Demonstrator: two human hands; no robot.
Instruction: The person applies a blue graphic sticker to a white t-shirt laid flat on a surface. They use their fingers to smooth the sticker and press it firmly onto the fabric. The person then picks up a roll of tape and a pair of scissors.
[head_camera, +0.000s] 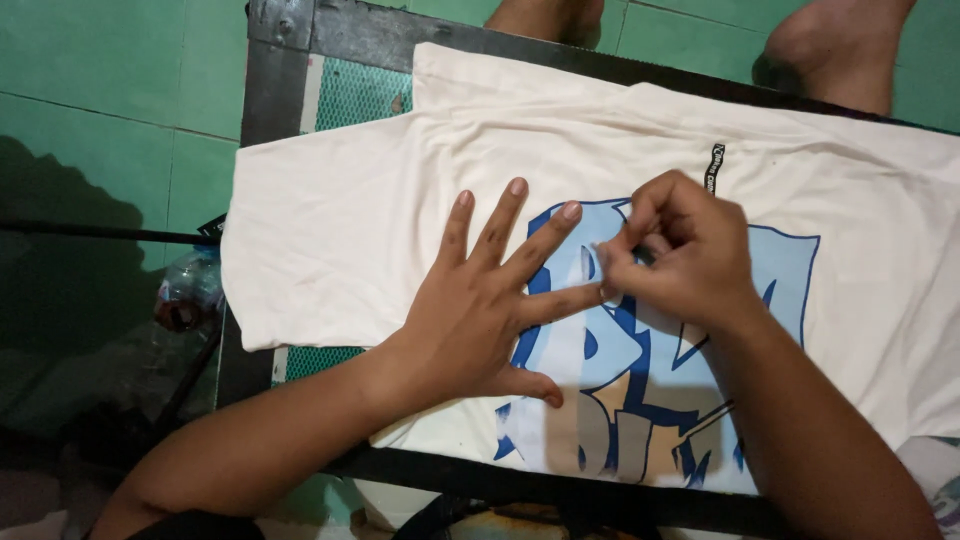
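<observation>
— Where are we working? 
— On the cream T-shirt (380, 200) lying flat over the dark metal frame (290, 60). Our left hand (480, 310) is pressing it, fingers spread wide, holding nothing.
— And the right hand (680, 255)?
— At three o'clock of the left, it's pinching closed on the blue print (780, 290), seemingly picking at it. Next we're needing a steady, gentle pull.

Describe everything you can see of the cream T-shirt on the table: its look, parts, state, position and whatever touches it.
The cream T-shirt looks like soft cotton and lies spread flat on a dark-framed table, one short sleeve reaching left. A large blue and light-blue graphic print covers its middle, and a small dark label sits near the far edge. The left hand presses flat on it with fingers spread; the right hand pinches at the print, though what it grips is hidden.
</observation>
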